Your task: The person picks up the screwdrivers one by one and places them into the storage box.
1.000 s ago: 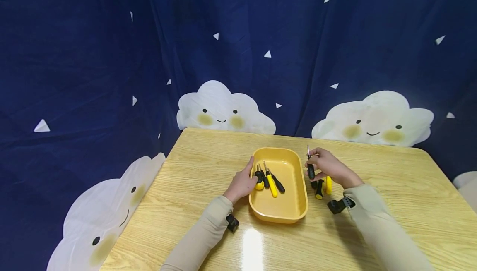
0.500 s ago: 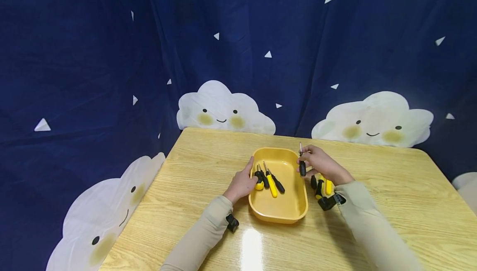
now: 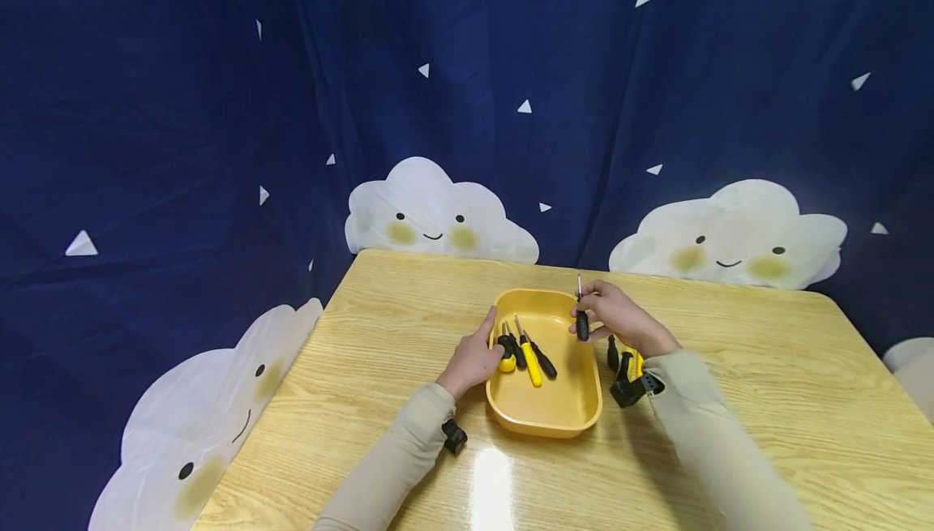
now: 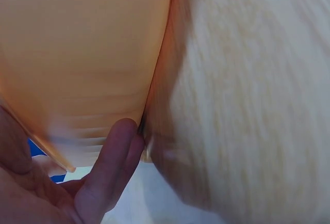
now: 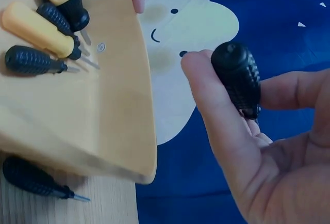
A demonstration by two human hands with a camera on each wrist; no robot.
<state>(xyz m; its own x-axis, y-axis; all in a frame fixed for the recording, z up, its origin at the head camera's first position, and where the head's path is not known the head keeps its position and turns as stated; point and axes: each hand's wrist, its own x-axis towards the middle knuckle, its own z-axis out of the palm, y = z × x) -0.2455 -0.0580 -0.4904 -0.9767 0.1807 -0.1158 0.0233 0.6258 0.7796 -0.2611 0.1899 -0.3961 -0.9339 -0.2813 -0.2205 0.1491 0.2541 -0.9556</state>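
Note:
A yellow plastic tray [image 3: 547,413] stands on the table, and my left hand [image 3: 469,365] grips its left wall, with fingers [image 4: 116,149] against the outside and the thumb over the rim. My right hand [image 3: 626,322] pinches a black-handled screwdriver [image 3: 581,325], shaft pointing up, over the tray's right rim. Its ridged handle [image 5: 237,77] sits between thumb and fingers in the right wrist view. In the tray's left half lie a yellow-handled screwdriver [image 3: 531,365], a black-handled one [image 3: 544,362] and a stubby yellow-and-black tool [image 5: 66,2], with another black handle [image 5: 54,17] between.
Right of the tray, a black screwdriver [image 3: 612,353] lies on the wooden table [image 3: 737,401]. Beside it are yellow and black tools [image 3: 633,362], partly hidden by the right wrist camera [image 3: 631,391]. A dark blue curtain [image 3: 467,109] hangs behind the table.
My right hand has carried the black screwdriver leftward, from beside the tray to over its right rim. My left hand and the tray have stayed in place.

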